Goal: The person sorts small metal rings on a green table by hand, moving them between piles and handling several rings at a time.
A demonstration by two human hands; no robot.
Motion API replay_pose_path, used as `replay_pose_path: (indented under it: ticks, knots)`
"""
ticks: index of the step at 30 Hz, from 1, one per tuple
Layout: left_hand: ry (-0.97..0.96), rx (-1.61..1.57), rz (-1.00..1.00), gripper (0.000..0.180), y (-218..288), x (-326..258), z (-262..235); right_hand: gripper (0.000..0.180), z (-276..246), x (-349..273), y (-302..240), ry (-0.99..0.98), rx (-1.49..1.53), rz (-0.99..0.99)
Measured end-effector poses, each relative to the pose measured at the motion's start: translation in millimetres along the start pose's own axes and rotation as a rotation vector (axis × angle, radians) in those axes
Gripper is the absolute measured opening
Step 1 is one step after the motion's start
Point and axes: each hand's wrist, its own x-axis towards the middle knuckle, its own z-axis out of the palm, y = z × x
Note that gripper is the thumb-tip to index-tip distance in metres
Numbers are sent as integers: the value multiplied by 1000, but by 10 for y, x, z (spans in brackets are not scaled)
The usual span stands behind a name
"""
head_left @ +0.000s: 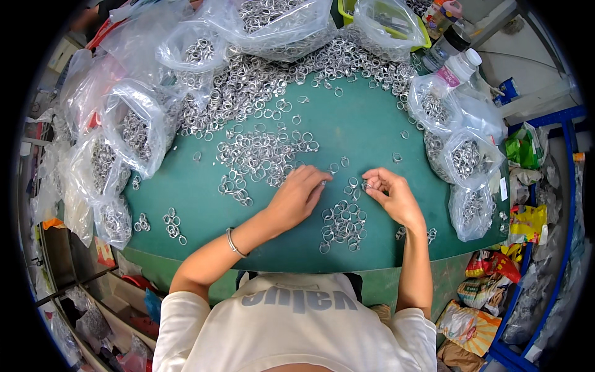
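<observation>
Many silver metal finger rings cover the green table. My left hand [300, 193] is closed in a pinch beside a loose pile of rings [257, 155]; a small shiny piece, seemingly a ring, shows at its fingertips. Across from it, my right hand [395, 197] has its fingers curled and pinches a silver ring [367, 185], partly hidden by the fingers. Between the hands lie a few single rings [344, 162]. Just below them is a smaller pile of rings [344, 224]. A bracelet [233, 243] circles my left wrist.
A broad bank of rings [248, 87] curves along the table's far side. Clear plastic bags of rings stand at the left [137, 133] and right [466, 155]. A yellow-green basket [423, 38] and bottles [458, 67] stand far right. Blue shelving [567, 161] holds packets.
</observation>
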Motion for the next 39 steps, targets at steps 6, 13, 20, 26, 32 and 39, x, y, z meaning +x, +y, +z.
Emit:
replay_pose_path:
  ticks: [6, 13, 20, 26, 32, 39]
  knots:
    - [9, -106, -35, 21, -6, -27, 6, 18, -46, 13, 82, 57, 179, 109]
    - [-83, -359, -281, 20, -1, -47, -29, 11, -10, 51, 204, 66, 132, 94]
    - [-144, -721, -462, 21, 11, -43, 1, 10, 8, 38, 143, 35, 155, 103]
    - [-172, -900, -560, 23, 26, -65, -19, 10, 66, 13, 14, -53, 378, 151]
    - [-191, -1095, -650, 23, 129, -56, -16, 11, 219, -57, -107, -130, 624, 192]
    - [-172, -1078, -647, 23, 163, -97, -15, 12, 130, -102, -141, 23, 595, 144]
